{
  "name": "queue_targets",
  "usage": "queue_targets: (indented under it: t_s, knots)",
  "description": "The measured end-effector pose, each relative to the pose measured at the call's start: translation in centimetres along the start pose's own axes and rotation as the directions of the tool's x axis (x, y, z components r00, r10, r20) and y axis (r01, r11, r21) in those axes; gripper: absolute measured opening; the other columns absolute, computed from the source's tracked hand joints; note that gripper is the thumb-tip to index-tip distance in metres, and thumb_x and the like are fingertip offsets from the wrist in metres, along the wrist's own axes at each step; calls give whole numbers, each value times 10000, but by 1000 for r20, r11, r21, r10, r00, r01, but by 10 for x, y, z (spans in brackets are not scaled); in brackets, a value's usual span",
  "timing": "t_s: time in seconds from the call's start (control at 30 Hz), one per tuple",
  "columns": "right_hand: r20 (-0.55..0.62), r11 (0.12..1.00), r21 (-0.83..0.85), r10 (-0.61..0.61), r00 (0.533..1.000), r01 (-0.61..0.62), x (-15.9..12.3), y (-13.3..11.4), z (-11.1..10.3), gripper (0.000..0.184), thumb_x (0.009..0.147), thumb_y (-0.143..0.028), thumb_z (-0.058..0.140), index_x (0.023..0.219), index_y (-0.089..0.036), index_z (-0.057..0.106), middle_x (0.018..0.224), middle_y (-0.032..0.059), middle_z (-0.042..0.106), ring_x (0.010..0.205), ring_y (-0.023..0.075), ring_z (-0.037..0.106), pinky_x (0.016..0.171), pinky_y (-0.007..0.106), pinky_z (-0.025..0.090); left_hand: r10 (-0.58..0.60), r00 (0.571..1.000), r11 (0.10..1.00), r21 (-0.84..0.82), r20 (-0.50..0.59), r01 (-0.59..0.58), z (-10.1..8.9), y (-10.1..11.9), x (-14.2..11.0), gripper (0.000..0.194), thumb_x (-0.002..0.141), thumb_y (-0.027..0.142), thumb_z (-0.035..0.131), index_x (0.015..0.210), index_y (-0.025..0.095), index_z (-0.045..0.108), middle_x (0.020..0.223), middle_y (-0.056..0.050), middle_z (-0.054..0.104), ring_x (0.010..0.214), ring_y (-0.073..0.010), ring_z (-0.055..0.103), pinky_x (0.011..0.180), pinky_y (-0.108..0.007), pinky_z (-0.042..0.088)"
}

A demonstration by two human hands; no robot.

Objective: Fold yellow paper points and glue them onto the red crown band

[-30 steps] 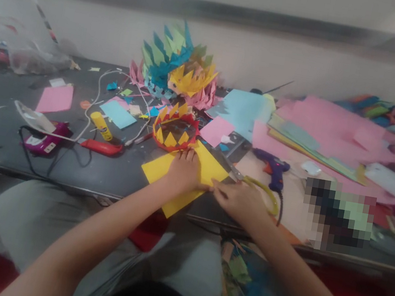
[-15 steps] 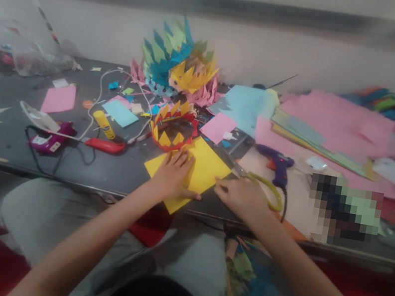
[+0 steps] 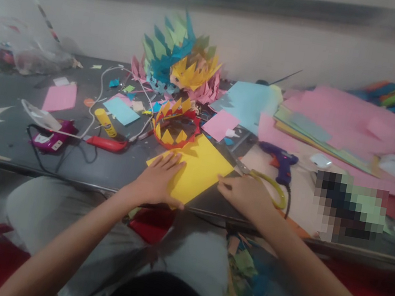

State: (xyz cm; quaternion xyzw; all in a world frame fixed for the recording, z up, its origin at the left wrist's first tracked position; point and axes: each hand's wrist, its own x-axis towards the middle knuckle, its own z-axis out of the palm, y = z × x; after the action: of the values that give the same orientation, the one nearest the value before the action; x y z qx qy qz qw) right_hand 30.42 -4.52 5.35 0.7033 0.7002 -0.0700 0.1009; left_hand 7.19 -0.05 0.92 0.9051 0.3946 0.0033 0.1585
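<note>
A yellow sheet of paper (image 3: 206, 164) lies cornerwise near the table's front edge. My left hand (image 3: 158, 177) rests on its left part, fingers spread and thumb at the near corner. At its right edge, my right hand (image 3: 241, 190) is closed, with the fingertips against the paper; the exact grip is partly hidden. Scissors with yellow-green handles (image 3: 269, 185) lie just behind my right hand. Touching the sheet's far side or just beyond it stands a red paper crown with yellow points (image 3: 176, 129).
A purple glue gun (image 3: 281, 159) lies to the right, by pink sheets (image 3: 339, 116). Paper crowns (image 3: 174, 58) are heaped at the back. On the left are a glue stick (image 3: 105, 122), a red-handled tool (image 3: 107, 144), a purple power socket (image 3: 53, 136) and cords.
My left hand has slid left and toward me across the yellow paper, its fingers spreading. My right hand stays at the paper's right edge. The view has shifted slightly.
</note>
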Motion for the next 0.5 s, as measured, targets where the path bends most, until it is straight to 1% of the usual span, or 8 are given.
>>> queue_targets:
  t_s: [0.1,0.27,0.37,0.5]
  knots:
    - [8,1000,8,-10,1000,10,0,0,-1,379,875,-373,373,934,-278,735,827,42,739,738,195,652,591,279,369,34,999,999,21,-8,-34,1,-3,-5,1095,557,701,629,1428,171,230,1528,-101,131,1408,-273,84,1138,-426,100]
    - [9,1000,1,-11,1000,11,0,2,0,376,875,-372,375,981,-281,724,825,40,736,727,196,647,602,278,379,72,997,997,26,-14,-72,0,-2,-9,957,615,612,636,1396,172,302,1513,-92,204,1403,-248,135,1142,-426,82]
    - [2,1000,-1,-23,1000,23,0,2,0,375,876,-370,377,986,-280,724,822,46,736,715,194,645,594,278,378,89,996,996,9,0,-89,2,-7,-13,923,651,603,620,1403,184,286,1516,-84,194,1405,-236,133,1142,-428,84]
    - [-17,1000,9,-18,1000,18,0,2,0,378,878,-378,379,955,-271,733,805,49,736,688,181,644,577,269,369,68,998,997,37,14,-69,1,-13,-24,963,650,578,654,1423,185,234,1522,-106,159,1408,-263,102,1133,-474,93]
